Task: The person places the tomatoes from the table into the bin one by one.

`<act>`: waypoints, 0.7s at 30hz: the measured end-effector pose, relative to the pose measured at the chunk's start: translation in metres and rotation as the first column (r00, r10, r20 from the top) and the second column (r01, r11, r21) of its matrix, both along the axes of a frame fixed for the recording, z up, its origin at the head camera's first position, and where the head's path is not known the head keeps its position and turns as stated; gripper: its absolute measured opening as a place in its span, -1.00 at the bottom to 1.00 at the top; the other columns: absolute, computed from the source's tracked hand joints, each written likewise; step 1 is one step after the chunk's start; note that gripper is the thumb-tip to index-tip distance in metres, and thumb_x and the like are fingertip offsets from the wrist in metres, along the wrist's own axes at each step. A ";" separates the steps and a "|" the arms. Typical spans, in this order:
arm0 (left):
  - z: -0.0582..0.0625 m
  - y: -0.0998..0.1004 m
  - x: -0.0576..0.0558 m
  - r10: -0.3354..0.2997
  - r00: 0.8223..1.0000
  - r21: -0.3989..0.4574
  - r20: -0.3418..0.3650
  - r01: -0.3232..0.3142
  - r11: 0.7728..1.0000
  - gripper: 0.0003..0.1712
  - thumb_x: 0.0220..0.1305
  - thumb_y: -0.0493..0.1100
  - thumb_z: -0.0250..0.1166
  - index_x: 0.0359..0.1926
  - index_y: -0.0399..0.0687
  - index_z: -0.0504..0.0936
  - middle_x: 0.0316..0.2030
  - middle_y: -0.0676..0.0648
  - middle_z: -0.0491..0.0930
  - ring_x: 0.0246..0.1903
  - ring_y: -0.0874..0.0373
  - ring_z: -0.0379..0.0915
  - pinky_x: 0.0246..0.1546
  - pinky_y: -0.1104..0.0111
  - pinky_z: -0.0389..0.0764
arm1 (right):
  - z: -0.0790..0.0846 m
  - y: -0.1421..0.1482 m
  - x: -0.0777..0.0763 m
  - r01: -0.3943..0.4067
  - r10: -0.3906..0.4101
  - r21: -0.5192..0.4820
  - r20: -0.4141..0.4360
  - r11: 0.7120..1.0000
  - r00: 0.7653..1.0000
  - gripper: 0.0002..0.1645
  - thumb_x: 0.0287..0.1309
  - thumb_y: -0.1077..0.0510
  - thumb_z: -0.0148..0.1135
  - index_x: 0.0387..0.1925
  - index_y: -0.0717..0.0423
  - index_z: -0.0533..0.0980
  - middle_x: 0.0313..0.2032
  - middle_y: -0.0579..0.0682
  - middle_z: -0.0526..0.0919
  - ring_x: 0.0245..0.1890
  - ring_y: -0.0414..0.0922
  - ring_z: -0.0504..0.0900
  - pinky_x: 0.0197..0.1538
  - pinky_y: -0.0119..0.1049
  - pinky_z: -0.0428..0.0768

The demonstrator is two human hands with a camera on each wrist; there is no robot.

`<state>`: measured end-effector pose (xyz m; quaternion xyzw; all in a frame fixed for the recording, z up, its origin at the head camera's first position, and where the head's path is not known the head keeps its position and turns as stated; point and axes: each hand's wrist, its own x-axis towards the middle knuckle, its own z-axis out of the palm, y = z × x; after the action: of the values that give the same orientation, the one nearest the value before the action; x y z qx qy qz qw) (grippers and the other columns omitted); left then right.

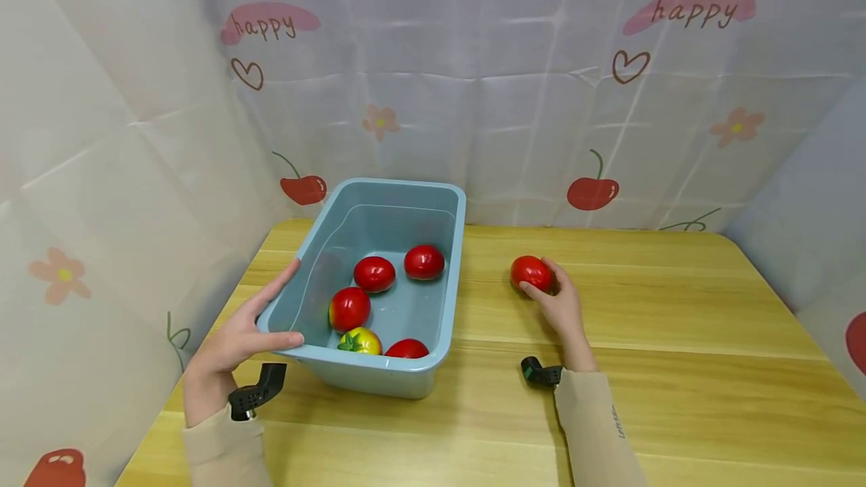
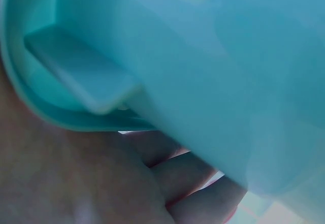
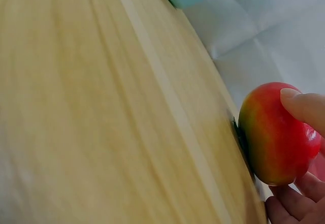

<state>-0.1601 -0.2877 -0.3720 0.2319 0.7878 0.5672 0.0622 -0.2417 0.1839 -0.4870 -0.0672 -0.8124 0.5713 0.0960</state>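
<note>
A blue plastic bin (image 1: 379,358) stands on the left side of the table. My left hand (image 1: 233,340) grips its near left corner, thumb over the front rim and fingers along the outside wall, as the bin wall (image 2: 213,71) in the left wrist view also shows. Several tomatoes lie in the bin: shiny red ones such as this tomato (image 1: 424,262), and a yellow tomato (image 1: 361,340) with a green star-shaped top. To the right of the bin, my right hand (image 1: 558,303) holds another red tomato (image 3: 277,132) between thumb and fingers, its green top facing the tabletop.
The wooden table (image 1: 649,397) ends at a pale printed curtain (image 1: 514,96) behind, with more curtain on both sides. A small black wrist camera (image 1: 257,393) sits on the left wrist and another camera (image 1: 541,373) on the right.
</note>
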 end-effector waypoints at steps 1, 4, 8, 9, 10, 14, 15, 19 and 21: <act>0.000 0.000 0.000 -0.001 1.000 0.000 -0.001 0.001 1.000 0.05 0.02 -0.43 0.28 0.47 0.02 -0.05 0.32 -0.31 -0.03 0.06 -0.32 0.11 -0.19 0.27 0.56 | 0.000 0.000 0.000 0.002 -0.002 0.000 0.000 1.000 1.000 -0.17 0.07 0.12 0.36 0.34 0.16 0.22 0.30 0.21 0.25 0.25 0.12 0.27 0.26 -0.02 0.23; -0.001 0.000 -0.001 -0.004 1.000 0.003 -0.004 0.004 1.000 0.06 0.02 -0.43 0.28 0.47 0.02 -0.06 0.32 -0.31 -0.03 0.06 -0.33 0.11 -0.19 0.27 0.56 | 0.000 0.000 -0.001 0.007 -0.007 -0.002 0.001 1.000 1.000 -0.17 0.07 0.12 0.36 0.34 0.16 0.22 0.29 0.21 0.26 0.24 0.12 0.28 0.25 -0.01 0.24; 0.000 0.000 -0.001 -0.007 1.000 0.010 -0.003 0.007 1.000 0.06 0.02 -0.44 0.28 0.47 0.01 -0.06 0.32 -0.30 -0.03 0.07 -0.35 0.10 -0.19 0.26 0.56 | 0.000 -0.001 -0.001 0.013 -0.013 -0.010 0.003 1.000 1.000 -0.18 0.06 0.14 0.37 0.33 0.16 0.23 0.28 0.21 0.27 0.23 0.12 0.29 0.25 -0.01 0.24; 0.000 0.000 0.000 -0.007 1.000 0.011 -0.001 0.007 1.000 0.06 0.02 -0.43 0.28 0.47 0.01 -0.06 0.32 -0.30 -0.03 0.07 -0.35 0.10 -0.19 0.26 0.56 | 0.000 -0.001 0.000 0.014 -0.014 -0.011 0.004 1.000 1.000 -0.18 0.06 0.14 0.37 0.33 0.16 0.23 0.28 0.21 0.28 0.23 0.12 0.29 0.25 -0.01 0.24; 0.000 0.000 0.000 -0.007 1.000 0.012 0.001 0.007 1.000 0.06 0.02 -0.43 0.28 0.47 0.01 -0.06 0.32 -0.30 -0.03 0.07 -0.35 0.10 -0.19 0.26 0.56 | 0.001 -0.001 0.000 0.014 -0.014 -0.011 0.004 1.000 1.000 -0.17 0.06 0.13 0.37 0.33 0.16 0.23 0.27 0.22 0.28 0.22 0.13 0.29 0.24 0.00 0.24; 0.001 0.000 0.000 -0.007 1.000 0.013 0.005 0.007 1.000 0.05 0.02 -0.43 0.28 0.47 0.01 -0.06 0.32 -0.30 -0.03 0.07 -0.33 0.09 -0.19 0.26 0.56 | 0.003 -0.001 0.000 0.015 -0.015 -0.017 0.015 1.000 1.000 -0.16 0.05 0.11 0.37 0.34 0.12 0.23 0.25 0.23 0.31 0.19 0.13 0.32 0.23 0.01 0.26; 0.001 0.001 0.001 -0.008 1.000 0.013 0.005 0.007 1.000 0.05 0.02 -0.43 0.28 0.47 0.02 -0.06 0.32 -0.30 -0.03 0.07 -0.33 0.09 -0.19 0.26 0.56 | 0.004 -0.002 0.000 0.013 -0.013 -0.019 0.019 1.000 1.000 -0.16 0.05 0.10 0.37 0.34 0.11 0.23 0.25 0.23 0.31 0.19 0.13 0.32 0.22 0.02 0.26; 0.001 0.001 0.001 -0.004 1.000 0.009 0.005 0.004 1.000 0.05 0.02 -0.43 0.28 0.47 0.02 -0.06 0.32 -0.30 -0.03 0.08 -0.31 0.10 -0.19 0.27 0.55 | 0.009 -0.003 0.002 0.004 -0.003 -0.040 0.023 0.999 1.000 -0.16 0.06 0.08 0.37 0.34 0.09 0.22 0.26 0.22 0.29 0.24 0.13 0.29 0.24 -0.01 0.26; 0.001 0.001 0.001 -0.002 1.000 0.006 0.006 0.002 1.000 0.05 0.02 -0.43 0.28 0.47 0.03 -0.06 0.32 -0.30 -0.03 0.08 -0.30 0.09 -0.18 0.27 0.55 | 0.013 -0.004 0.003 -0.002 0.003 -0.046 0.016 0.999 1.000 -0.15 0.06 0.09 0.37 0.34 0.11 0.22 0.27 0.22 0.28 0.27 0.14 0.27 0.25 -0.01 0.25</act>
<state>-0.1590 -0.2871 -0.3708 0.2311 0.7857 0.5701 0.0643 -0.2391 0.1803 -0.4736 -0.0731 -0.7998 0.5894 0.0870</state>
